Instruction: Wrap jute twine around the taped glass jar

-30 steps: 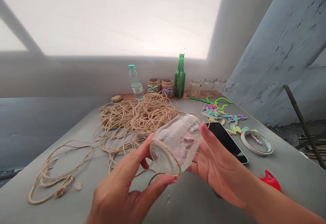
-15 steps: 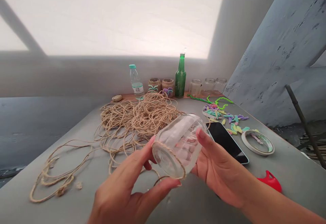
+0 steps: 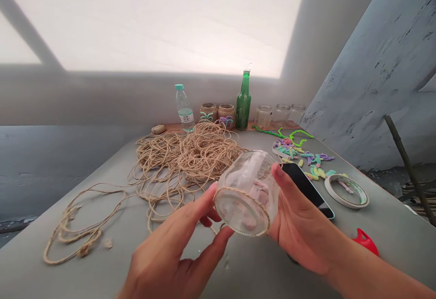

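Observation:
My right hand (image 3: 299, 217) is wrapped around the side of a clear glass jar (image 3: 247, 172), which lies tilted with its round base facing me. One turn of brown jute twine (image 3: 245, 196) runs around the edge of that base. At the jar's left side, my left hand (image 3: 184, 231) has its index finger against the base edge and its thumb just below, with the twine's running part pinched between the fingers. Behind the jar spreads a large tangled heap of jute twine (image 3: 204, 154). The jar's mouth points away and is mostly hidden.
A black-screened phone (image 3: 306, 190), a tape roll (image 3: 363, 201), a red plastic object (image 3: 366, 242) and colourful fuzzy pieces (image 3: 318, 172) lie right. At the back stand a water bottle (image 3: 185, 113), a green bottle (image 3: 243, 108), twine-wrapped jars (image 3: 226, 114) and clear jars (image 3: 264, 116).
The jar has turned in my right hand and moved slightly right, so its base faces me more. My left thumb has drawn back from under the base to its left edge.

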`<state>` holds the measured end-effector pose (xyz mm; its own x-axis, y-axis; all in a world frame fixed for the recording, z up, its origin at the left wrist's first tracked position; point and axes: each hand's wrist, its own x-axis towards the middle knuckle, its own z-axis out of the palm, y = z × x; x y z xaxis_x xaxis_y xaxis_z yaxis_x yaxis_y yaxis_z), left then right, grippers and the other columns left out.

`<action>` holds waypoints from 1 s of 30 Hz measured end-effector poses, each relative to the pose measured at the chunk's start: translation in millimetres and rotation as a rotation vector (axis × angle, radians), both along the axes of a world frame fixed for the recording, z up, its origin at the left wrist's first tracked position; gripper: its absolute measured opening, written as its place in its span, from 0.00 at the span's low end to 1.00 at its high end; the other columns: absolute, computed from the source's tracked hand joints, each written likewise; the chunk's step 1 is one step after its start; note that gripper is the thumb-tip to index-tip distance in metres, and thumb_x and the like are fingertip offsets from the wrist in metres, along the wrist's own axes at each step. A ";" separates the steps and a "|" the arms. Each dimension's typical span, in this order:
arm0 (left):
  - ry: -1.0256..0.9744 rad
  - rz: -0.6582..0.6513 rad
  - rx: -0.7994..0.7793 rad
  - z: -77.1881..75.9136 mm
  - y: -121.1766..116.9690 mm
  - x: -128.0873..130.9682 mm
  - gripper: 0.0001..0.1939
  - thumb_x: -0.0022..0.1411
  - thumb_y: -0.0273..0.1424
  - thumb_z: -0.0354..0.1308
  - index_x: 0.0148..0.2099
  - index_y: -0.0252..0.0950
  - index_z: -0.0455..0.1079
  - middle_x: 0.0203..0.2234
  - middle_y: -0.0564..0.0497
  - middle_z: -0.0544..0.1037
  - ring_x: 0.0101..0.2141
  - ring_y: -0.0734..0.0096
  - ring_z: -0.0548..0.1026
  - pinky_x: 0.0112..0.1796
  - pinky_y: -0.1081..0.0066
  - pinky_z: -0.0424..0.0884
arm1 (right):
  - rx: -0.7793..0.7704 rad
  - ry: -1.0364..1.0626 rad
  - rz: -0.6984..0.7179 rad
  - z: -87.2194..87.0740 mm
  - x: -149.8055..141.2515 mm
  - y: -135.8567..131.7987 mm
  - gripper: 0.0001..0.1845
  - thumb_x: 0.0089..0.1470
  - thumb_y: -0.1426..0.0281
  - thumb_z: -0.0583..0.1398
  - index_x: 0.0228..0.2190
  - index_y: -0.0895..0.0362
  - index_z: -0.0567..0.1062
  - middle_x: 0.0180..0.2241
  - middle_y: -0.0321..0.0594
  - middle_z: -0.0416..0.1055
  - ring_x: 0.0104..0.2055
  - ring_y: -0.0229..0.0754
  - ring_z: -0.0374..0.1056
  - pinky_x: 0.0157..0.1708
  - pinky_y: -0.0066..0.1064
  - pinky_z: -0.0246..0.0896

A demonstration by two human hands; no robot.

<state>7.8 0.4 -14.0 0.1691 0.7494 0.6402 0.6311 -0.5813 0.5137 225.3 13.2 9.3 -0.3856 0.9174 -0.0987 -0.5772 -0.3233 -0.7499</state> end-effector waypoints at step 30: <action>-0.270 -0.017 -0.238 -1.8 -6.7 5.8 0.21 0.63 0.35 0.70 0.54 0.52 0.67 0.30 0.65 0.83 0.27 0.74 0.85 0.28 0.79 0.81 | -0.081 0.032 0.044 -0.2 -1.8 2.9 0.36 0.72 0.45 0.52 0.65 0.56 0.72 0.58 0.52 0.79 0.60 0.53 0.76 0.60 0.47 0.72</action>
